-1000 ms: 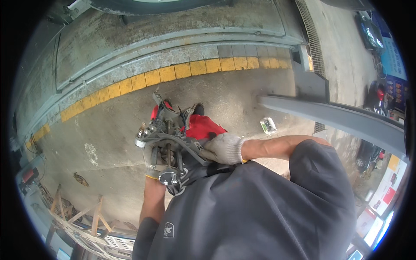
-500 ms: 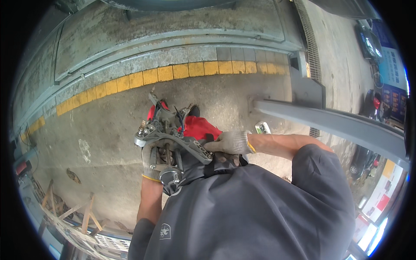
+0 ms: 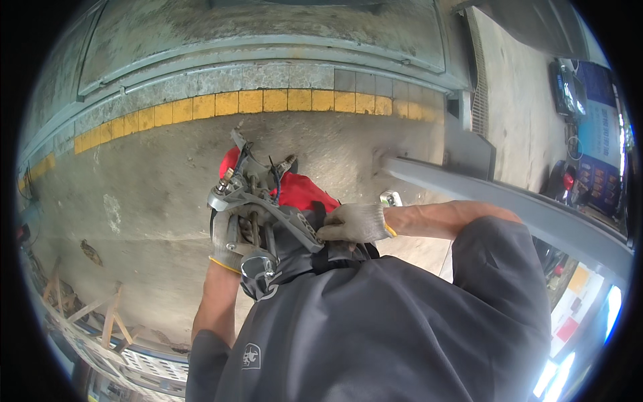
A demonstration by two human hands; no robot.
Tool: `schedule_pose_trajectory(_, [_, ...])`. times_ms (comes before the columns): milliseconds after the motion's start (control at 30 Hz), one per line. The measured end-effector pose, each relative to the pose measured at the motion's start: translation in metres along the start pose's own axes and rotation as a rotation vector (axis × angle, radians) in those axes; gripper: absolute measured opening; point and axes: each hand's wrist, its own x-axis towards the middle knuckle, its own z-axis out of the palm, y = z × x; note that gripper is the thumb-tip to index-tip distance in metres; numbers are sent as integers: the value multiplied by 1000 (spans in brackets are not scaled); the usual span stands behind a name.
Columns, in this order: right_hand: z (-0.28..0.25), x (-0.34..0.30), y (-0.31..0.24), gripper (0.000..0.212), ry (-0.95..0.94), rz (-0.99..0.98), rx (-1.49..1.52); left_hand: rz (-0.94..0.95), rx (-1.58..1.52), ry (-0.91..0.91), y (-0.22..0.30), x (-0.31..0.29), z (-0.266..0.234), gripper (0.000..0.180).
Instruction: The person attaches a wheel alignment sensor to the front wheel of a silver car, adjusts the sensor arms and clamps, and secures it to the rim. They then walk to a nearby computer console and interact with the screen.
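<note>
Left hand grips the bracket; right hand, grip unclear. Past the bracket: red cloth, floor, yellow edging; rightward, beam.

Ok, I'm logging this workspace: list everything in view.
floor: one, grey, centre
metal assembly: one, grey, centre
container: one, whitish, floor right of centre
yellow strip: one, yellow, floor ahead
platform: one, grey, top
grate: one, greyish, upper right
beam: one, grey, right
vehicle: at least one, dark, upper right
banner: one, blue, far right
wooden frame: one, brown, lower left
shirt: one, dark grey, lower centre
trousers: one pair, red, behind assembly
left hand: one, pale-gloved, gripping assembly
right hand: one, pale-gloved, beside assembly's right end
</note>
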Motion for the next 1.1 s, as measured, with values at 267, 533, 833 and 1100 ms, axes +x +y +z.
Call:
schedule_pose_trajectory(267, [-11,13,31,24,227,-818,-393,-66,-90,-86,-2,-3,-16,40])
schedule_pose_trajectory(533, [-14,22,29,18,240,-914,-464,71,-99,15,-8,-11,-5,34])
schedule_pose_trajectory(833, [13,2,-8,42,284,-217,-278,76,-144,89,-6,-13,1,29])
schedule_pose_trajectory(1100, [3,-10,-25,55,1,52,178,-68,76,173,21,-20,31,35])
